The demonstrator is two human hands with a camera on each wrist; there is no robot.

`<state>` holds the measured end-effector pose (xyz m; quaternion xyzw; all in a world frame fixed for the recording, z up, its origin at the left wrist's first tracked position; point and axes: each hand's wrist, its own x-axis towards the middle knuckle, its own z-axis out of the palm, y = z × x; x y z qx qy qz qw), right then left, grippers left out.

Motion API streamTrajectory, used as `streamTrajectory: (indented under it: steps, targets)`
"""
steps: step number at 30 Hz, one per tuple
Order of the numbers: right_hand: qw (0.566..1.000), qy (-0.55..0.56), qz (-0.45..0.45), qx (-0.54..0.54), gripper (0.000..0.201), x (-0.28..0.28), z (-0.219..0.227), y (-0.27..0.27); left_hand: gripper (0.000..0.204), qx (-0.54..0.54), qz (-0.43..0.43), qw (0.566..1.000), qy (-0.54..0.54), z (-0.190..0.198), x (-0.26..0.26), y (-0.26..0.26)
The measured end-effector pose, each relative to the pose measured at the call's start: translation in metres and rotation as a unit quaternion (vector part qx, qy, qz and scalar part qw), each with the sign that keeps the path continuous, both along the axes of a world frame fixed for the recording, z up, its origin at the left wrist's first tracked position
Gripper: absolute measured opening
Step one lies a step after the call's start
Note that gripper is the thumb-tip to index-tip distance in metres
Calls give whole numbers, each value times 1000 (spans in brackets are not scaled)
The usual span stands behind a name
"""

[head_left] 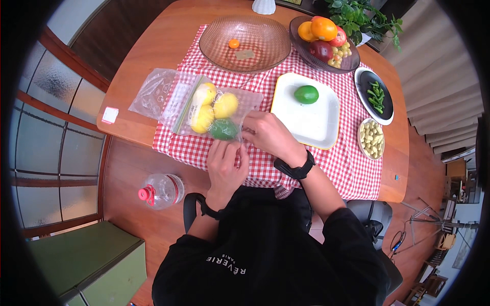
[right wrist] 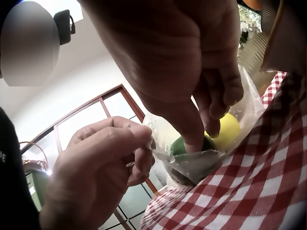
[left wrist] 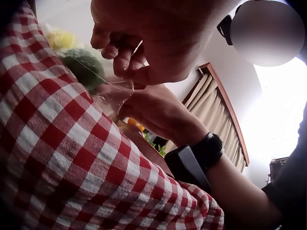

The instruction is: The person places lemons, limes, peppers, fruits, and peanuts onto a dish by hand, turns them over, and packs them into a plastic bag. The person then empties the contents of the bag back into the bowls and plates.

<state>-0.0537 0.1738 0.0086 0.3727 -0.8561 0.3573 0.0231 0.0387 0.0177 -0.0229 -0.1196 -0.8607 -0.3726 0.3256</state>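
Observation:
A clear zip bag (head_left: 250, 99) lies on the checked cloth with several yellow lemon-like fruits (head_left: 225, 105) and a green oval fruit (head_left: 223, 129) inside. My left hand (head_left: 227, 164) pinches the edge of the bag at its near corner, beside the green fruit. Close to it, my right hand (head_left: 273, 133) holds the bag's edge between thumb and fingers. In the right wrist view the bag's mouth (right wrist: 192, 163) gapes, with the right thumb at its rim over the green fruit (right wrist: 180, 146). Another green oval fruit (head_left: 306, 94) sits on a white tray (head_left: 301, 125) to the right.
Farther back are a large translucent bowl (head_left: 214, 53) with a small orange fruit (head_left: 234, 44) and a bowl of mixed fruit (head_left: 301, 51). Plates of green peppers (head_left: 375, 97) and of nuts (head_left: 371, 138) stand right. An empty plastic bag (head_left: 150, 94) lies left; a large bottle (head_left: 166, 191) stands on the floor.

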Motion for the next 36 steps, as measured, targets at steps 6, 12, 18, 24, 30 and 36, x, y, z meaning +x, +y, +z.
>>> streamTrajectory:
  steps: [6,12,18,24,30,36]
  targets:
    - [998,27,-49,-39,28,7,32,46,17,11,-10,1000,-1,14,2,-2]
    - [974,122,-188,29,31,-23,48,146,17,46,-39,998,14,29,-1,7]
    - [981,59,-159,98,59,-51,31,181,13,52,-154,985,54,76,-43,50]
    - [985,69,-136,84,60,-60,13,183,10,45,-222,973,-37,91,-109,93]
    - [980,60,-166,92,47,-45,15,188,13,192,-318,907,-200,64,-167,108]
    - [975,52,-182,114,55,-31,23,185,25,-70,-271,950,-138,55,-179,109]
